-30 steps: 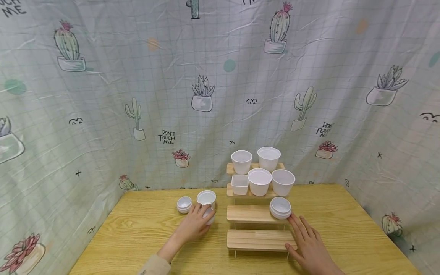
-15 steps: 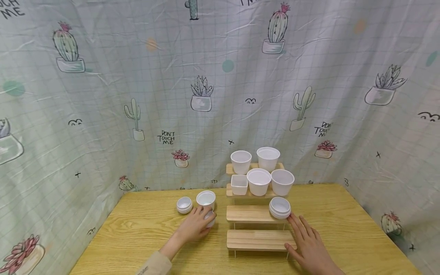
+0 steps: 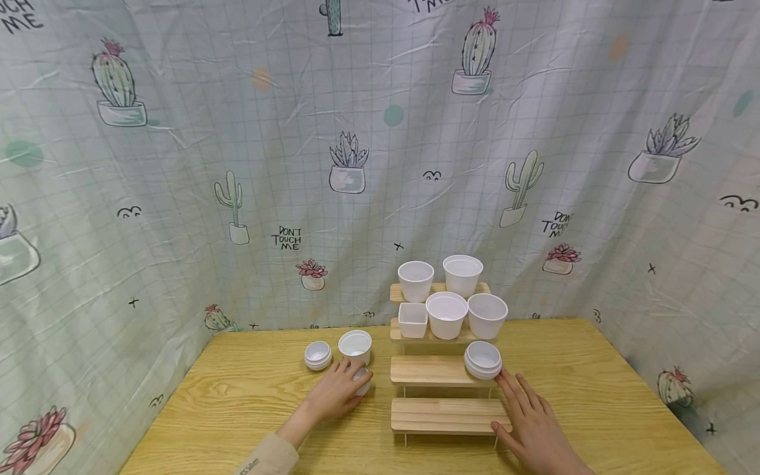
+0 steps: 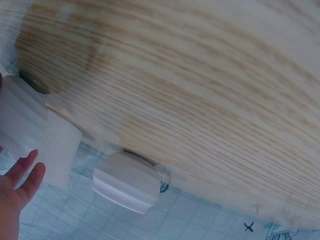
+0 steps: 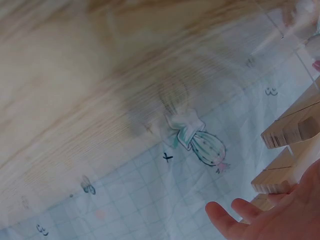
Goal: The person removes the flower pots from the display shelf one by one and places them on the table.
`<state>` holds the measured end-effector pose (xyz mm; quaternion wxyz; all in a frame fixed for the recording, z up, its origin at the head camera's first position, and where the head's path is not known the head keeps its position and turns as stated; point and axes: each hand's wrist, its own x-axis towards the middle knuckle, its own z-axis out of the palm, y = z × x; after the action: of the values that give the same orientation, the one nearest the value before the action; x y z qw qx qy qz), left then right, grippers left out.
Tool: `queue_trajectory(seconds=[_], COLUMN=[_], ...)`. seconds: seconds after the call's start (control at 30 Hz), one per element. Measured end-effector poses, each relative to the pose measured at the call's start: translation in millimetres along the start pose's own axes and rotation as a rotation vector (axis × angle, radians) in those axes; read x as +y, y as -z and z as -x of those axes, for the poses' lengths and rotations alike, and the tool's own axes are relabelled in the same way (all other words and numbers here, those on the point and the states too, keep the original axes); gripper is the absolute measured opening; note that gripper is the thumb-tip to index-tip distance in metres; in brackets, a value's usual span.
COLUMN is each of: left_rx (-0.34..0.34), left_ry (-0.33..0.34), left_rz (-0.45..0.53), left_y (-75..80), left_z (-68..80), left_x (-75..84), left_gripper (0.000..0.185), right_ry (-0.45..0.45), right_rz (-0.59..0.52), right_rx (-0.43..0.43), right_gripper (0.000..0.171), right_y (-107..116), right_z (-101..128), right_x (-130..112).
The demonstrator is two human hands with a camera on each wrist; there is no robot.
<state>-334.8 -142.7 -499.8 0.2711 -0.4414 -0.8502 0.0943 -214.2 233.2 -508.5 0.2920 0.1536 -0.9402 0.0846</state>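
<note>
The left hand [image 3: 335,394] curls its fingers round a small white plastic cup [image 3: 361,381] that stands on the pale wood-grain tabletop [image 3: 237,402], just left of the stepped wooden shelf [image 3: 442,414]; the fingers hide most of this cup. A taller smooth white cup [image 3: 355,346] stands just behind it, and a squat ribbed white jar [image 3: 318,354] sits beside that, toward the tabletop's back edge. The right hand [image 3: 534,422] lies flat with straight fingers on the shelf's lowest slatted step, fingertips next to a low round white pot [image 3: 483,359]. Five more white pots, one of them square, fill the upper steps. The cactus-print curtain [image 3: 178,165] reads "DON'T TOUCH ME". Both wrist views are blurred.
</note>
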Motion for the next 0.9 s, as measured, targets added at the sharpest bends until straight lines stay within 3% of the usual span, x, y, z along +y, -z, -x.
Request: queue_trajectory(seconds=[0.67, 0.9], left_rx=[-0.021, -0.02], left_ry=[0.004, 0.034], left_rz=[0.02, 0.045], left_y=[-0.2, 3.5], left_z=[-0.4, 0.1], left_x=[-0.6, -0.7], left_gripper=[0.052, 0.051], right_ry=[-0.006, -0.004], right_rz=[-0.007, 0.001], right_rx=[-0.017, -0.012], right_gripper=[0.082, 0.082], right_y=[1.0, 0.3], right_z=[0.2, 1.1], right_x=[-1.4, -1.1])
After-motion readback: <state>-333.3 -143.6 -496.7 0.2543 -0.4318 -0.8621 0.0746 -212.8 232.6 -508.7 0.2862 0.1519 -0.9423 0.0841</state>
